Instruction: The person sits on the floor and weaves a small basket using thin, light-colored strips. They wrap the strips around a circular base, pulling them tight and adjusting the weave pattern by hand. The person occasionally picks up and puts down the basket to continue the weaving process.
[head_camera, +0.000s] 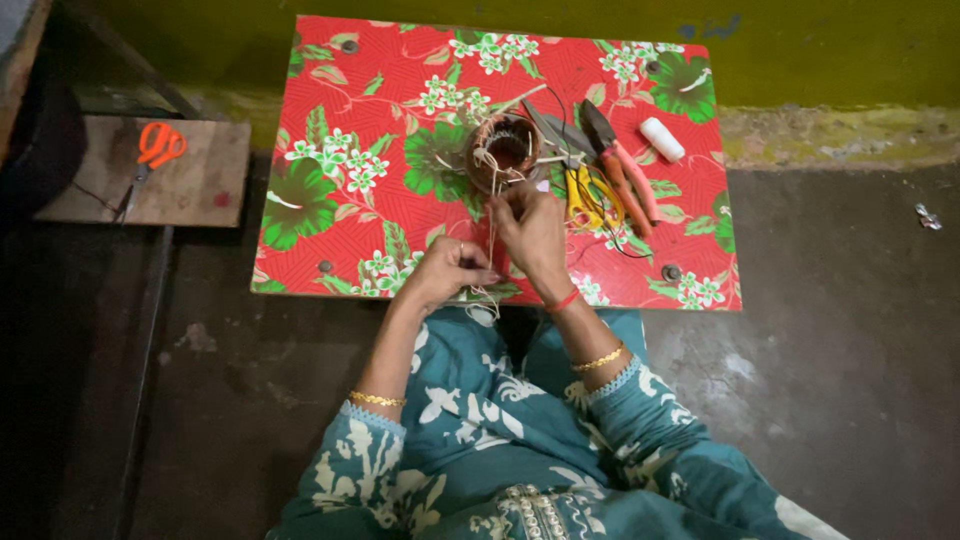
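Note:
A round copper-wound coil sits on a low red flowered table. Pale string runs from the coil down to the table's near edge. My right hand pinches the string just below the coil. My left hand is closed around the lower stretch of the same string near the table's front edge. Both wrists wear gold bangles, and the right also has a red thread.
Pliers with red-orange handles, yellow-handled cutters and a white thread spool lie right of the coil. Orange-handled scissors rest on a wooden board at the left. Dark concrete floor surrounds the table; a green wall stands behind.

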